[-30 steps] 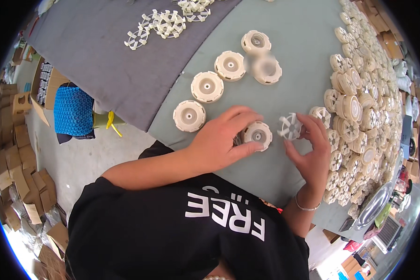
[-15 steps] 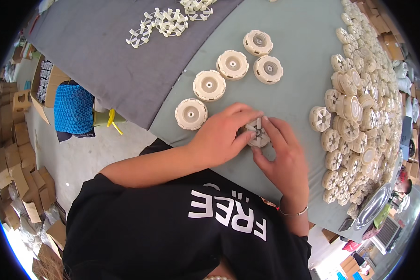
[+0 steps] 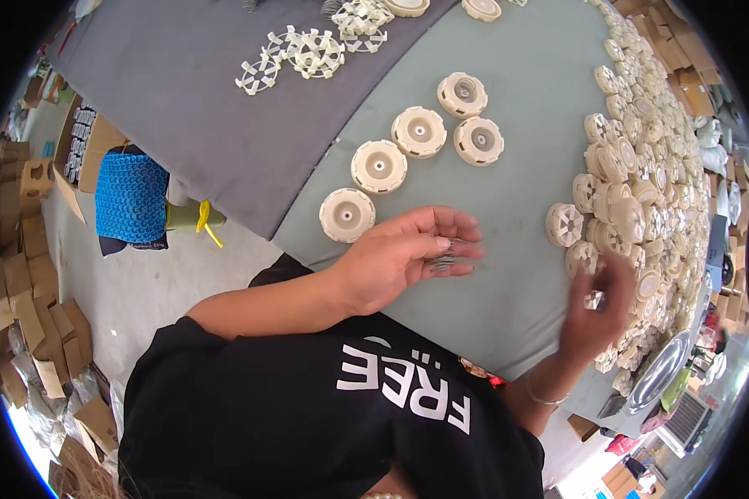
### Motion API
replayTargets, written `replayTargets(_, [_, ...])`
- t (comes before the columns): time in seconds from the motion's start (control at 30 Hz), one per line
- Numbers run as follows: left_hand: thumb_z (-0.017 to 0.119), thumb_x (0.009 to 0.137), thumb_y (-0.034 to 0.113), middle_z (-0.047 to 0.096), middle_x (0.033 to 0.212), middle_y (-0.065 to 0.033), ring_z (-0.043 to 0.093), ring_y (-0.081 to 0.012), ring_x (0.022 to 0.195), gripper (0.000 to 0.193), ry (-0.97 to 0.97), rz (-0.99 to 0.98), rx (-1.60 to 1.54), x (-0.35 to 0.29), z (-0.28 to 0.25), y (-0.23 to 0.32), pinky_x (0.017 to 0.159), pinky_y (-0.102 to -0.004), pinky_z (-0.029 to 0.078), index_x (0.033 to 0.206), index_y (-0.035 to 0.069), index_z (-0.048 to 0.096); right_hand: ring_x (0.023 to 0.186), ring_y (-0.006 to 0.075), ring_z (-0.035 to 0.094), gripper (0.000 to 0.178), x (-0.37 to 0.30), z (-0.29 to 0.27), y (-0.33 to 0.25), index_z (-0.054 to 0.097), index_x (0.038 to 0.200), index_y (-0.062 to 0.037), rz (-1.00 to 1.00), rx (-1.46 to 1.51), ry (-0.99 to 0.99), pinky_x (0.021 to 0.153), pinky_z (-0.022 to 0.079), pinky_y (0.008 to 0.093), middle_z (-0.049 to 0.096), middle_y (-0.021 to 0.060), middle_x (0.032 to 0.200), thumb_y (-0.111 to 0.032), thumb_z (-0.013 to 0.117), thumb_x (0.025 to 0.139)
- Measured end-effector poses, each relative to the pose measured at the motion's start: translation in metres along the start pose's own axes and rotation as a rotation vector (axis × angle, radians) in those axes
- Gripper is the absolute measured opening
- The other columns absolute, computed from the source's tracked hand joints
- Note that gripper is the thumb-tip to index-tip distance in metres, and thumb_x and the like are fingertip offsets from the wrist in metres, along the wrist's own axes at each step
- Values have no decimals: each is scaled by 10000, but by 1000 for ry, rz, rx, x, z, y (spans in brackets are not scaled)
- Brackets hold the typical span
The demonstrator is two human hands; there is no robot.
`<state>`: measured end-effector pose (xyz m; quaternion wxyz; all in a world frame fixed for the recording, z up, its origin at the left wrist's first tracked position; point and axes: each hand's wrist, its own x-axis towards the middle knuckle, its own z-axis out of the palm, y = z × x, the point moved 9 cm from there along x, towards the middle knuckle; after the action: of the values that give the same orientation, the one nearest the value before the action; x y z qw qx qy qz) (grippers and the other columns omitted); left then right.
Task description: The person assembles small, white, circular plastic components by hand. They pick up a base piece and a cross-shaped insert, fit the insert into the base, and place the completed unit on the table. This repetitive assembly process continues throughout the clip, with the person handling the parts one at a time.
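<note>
My left hand (image 3: 399,254) hovers palm inward over the green cloth, fingers half curled around a small bunch of thin grey metal coil springs (image 3: 445,259). Far to the right, my right hand (image 3: 601,309) is smeared by motion at the near edge of a big heap of round cream plastic parts (image 3: 607,162). A pale spoked face (image 3: 593,299) shows beside its fingers; whether the hand grips it cannot be made out. Ahead of my left hand lie several round cream plastic housings (image 3: 379,166), recessed in the middle; one housing (image 3: 462,94) has a spring in its centre.
On the grey cloth (image 3: 225,108) at the far left sits a cluster of pale clip rings (image 3: 316,54), with more springs (image 3: 333,8) behind. A blue textured cushion (image 3: 131,195) and an open carton (image 3: 100,150) stand left of the table. Cardboard boxes (image 3: 37,316) fill the left side.
Both hands were together on a spoked round part. My right hand has moved right to the heap, and that part has left my left hand, which shows springs. The view has shifted slightly.
</note>
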<state>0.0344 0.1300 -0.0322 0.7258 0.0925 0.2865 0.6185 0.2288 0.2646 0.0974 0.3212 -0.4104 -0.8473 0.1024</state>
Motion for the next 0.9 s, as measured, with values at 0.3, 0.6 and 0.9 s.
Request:
replayTargets(0.3, [490, 1119, 75, 579, 1516, -79, 574, -207, 1371, 468, 11, 130, 417, -6, 10, 18, 1134, -393, 510, 1586, 36, 487, 790, 187, 692, 493, -37, 91, -69, 726, 1257, -26, 16, 575, -299, 725, 572, 313, 731, 107, 963, 71, 772, 776])
replayTargets(0.6, [701, 1035, 58, 690, 1251, -79, 664, -107, 971, 413, 128, 255, 617, -11, -2, 28, 775, -277, 610, 1437, 4, 627, 805, 179, 699, 475, -42, 104, -60, 734, 1276, 0, 213, 895, -333, 752, 585, 301, 740, 116, 1002, 84, 776, 810])
replayTargets(0.9, [685, 1072, 218, 719, 981, -62, 683, -121, 733, 212, 243, 10, 70, -10, -17, 9, 595, -260, 567, 1184, 41, 716, 890, 257, 749, 390, -35, 74, -95, 705, 1162, 10, -414, 582, -186, 817, 624, 349, 737, 160, 1068, 125, 799, 801])
